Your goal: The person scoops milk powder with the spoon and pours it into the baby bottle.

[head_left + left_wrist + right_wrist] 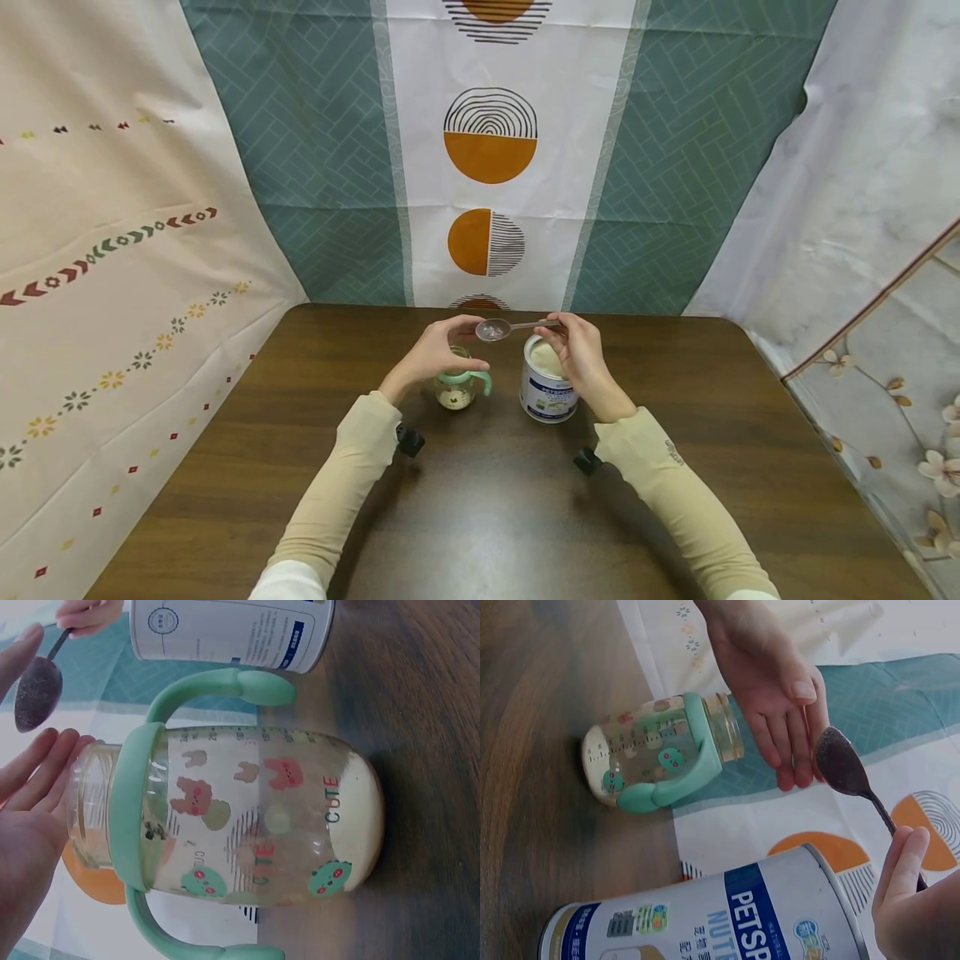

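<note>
Some powder already lies in the bottom of the bottle (455,390), which stands on the table (495,517) left of the open can (548,390). More scoops likely remain. Your right hand (581,354) pinches the spoon (495,330) by its handle above the bottle's mouth. Your left hand (438,350) hovers spread beside the rim, gripping nothing.

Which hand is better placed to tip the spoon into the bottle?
Right. The right hand already pinches the spoon handle, its bowl near the bottle mouth. The left hand hovers open above the bottle, holding nothing.
</note>
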`<action>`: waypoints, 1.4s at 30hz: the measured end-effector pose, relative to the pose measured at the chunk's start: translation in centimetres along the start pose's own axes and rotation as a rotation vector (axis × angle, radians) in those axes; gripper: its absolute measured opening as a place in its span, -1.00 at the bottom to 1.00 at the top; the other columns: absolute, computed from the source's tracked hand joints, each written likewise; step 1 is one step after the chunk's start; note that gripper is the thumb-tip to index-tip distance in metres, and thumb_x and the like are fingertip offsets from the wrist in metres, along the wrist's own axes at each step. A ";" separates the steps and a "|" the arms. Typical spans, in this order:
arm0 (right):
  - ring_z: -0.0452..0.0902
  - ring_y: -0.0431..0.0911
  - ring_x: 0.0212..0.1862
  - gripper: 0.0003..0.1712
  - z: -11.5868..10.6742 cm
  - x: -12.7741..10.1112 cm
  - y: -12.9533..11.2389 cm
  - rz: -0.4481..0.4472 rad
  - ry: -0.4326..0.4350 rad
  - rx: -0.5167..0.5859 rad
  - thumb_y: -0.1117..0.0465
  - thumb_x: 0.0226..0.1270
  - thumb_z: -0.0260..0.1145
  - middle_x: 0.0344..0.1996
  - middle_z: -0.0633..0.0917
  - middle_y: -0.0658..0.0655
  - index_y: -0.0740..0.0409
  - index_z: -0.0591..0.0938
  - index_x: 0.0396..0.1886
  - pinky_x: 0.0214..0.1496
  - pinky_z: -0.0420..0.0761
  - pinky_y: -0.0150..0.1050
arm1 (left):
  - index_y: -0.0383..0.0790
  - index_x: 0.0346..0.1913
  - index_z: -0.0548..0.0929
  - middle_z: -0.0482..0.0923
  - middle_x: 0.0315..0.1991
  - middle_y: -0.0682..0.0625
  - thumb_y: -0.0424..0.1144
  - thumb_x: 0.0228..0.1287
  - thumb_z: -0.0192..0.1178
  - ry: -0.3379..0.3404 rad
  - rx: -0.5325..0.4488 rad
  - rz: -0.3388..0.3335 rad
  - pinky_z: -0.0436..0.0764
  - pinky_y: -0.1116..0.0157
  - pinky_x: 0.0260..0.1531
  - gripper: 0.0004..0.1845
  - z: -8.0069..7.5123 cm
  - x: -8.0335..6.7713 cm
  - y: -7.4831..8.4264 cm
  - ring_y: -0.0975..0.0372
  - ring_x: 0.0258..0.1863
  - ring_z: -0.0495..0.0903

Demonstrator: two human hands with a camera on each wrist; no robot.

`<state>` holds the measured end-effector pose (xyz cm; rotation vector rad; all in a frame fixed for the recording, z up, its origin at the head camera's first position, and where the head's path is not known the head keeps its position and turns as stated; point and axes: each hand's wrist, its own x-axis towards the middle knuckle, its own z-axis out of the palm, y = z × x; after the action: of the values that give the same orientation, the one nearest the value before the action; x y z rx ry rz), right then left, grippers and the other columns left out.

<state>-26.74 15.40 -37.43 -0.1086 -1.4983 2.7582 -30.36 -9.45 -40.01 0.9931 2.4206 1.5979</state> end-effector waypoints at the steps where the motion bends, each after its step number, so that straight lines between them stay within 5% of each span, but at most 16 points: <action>1: 0.68 -0.19 -0.42 -0.72 -0.1 0.0 0.0 -0.004 0.004 -0.005 0.33 0.53 -0.10 -0.46 0.67 0.08 0.29 0.52 -0.33 -0.18 0.67 -0.47 | -0.29 0.28 0.46 0.51 0.21 -0.22 -0.34 -0.04 0.50 -0.002 -0.003 0.001 0.47 -0.03 0.24 -0.25 0.0 0.0 0.1 -0.08 0.21 0.52; 7: 0.67 -0.19 -0.43 -0.73 -0.5 0.1 -0.1 -0.022 0.014 -0.026 0.31 0.54 -0.09 -0.45 0.66 0.08 0.32 0.50 -0.30 -0.18 0.67 -0.48 | -0.18 0.24 0.51 0.54 0.18 -0.10 -0.29 -0.03 0.51 -0.006 -0.011 0.009 0.48 0.07 0.26 -0.31 0.3 0.1 0.5 0.07 0.19 0.55; 14: 0.66 -0.18 -0.42 -0.72 -1.1 0.1 -0.3 -0.026 0.014 -0.026 0.32 0.55 -0.10 -0.46 0.67 0.08 0.31 0.51 -0.31 -0.20 0.67 -0.47 | -0.19 0.26 0.48 0.52 0.21 -0.13 -0.27 -0.02 0.50 -0.019 -0.011 0.018 0.47 0.00 0.25 -0.30 0.6 0.1 0.5 -0.03 0.22 0.52; 24: 0.65 -0.20 -0.47 -0.68 -1.6 -0.1 -0.5 -0.049 0.026 -0.015 0.31 0.54 -0.10 -0.49 0.67 0.07 0.29 0.54 -0.37 -0.25 0.67 -0.48 | -0.15 0.27 0.48 0.53 0.20 -0.08 -0.21 -0.03 0.52 -0.029 -0.010 0.007 0.43 0.03 0.29 -0.27 1.0 0.2 0.5 0.08 0.23 0.52; 42: 0.62 -0.19 -0.52 -0.64 -2.9 -0.1 -1.5 -0.062 0.043 0.029 0.34 0.53 -0.12 -0.51 0.64 0.08 0.27 0.54 -0.43 -0.32 0.65 -0.48 | -0.25 0.29 0.44 0.49 0.23 -0.26 -0.27 0.00 0.49 -0.046 0.003 0.022 0.38 0.01 0.34 -0.26 1.7 0.8 0.9 -0.02 0.27 0.46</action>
<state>-26.53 18.66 -37.72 -0.1181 -1.4258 2.7104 -29.91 -7.45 -39.78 1.0482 2.3917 1.5608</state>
